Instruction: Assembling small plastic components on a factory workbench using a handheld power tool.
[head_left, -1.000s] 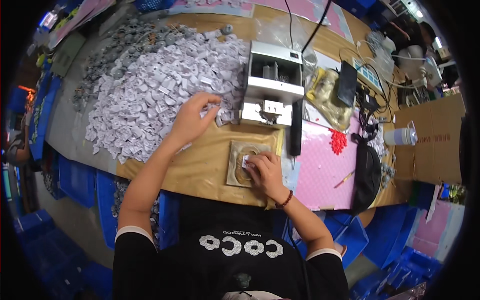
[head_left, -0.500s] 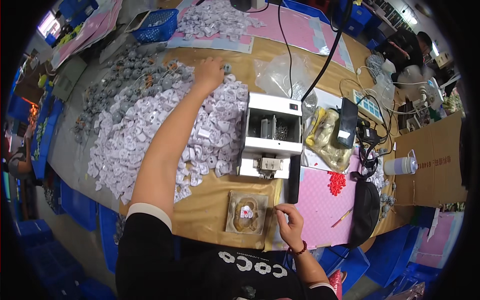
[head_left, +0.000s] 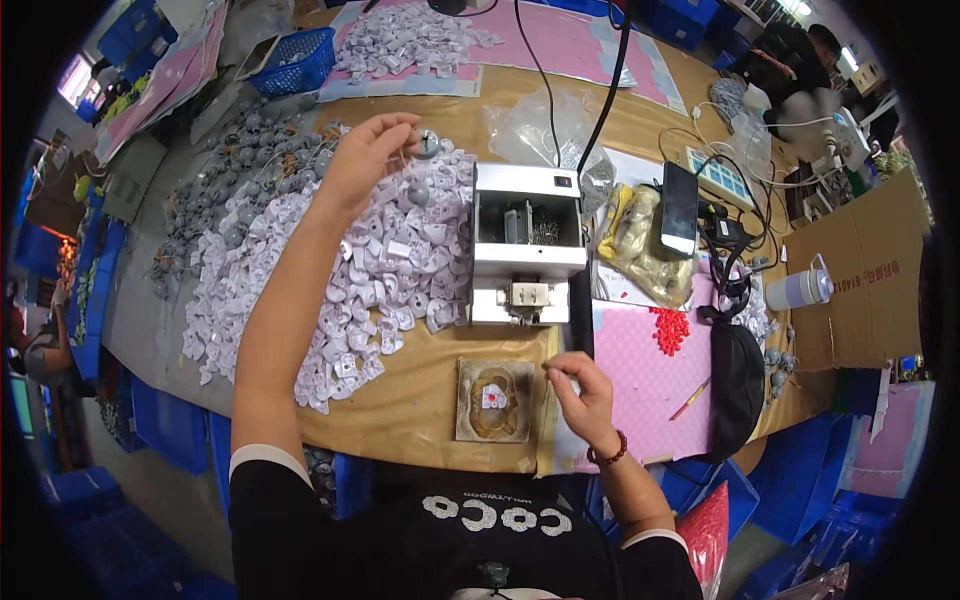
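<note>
L hand fingers pinch a grey disc over the big white pile. R hand fingers pinched, contents unclear, by pad. Most pieces look unprocessed.

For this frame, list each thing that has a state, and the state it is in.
Left hand: reaching far out, pinching a small round grey part.
Right hand: fingertips pinched together near the pad; contents too small to tell.
White machine: top open, cable attached.
Square brown pad: flat, one small white piece on it.
Phone: screen dark.
Blue basket: upright.
</note>
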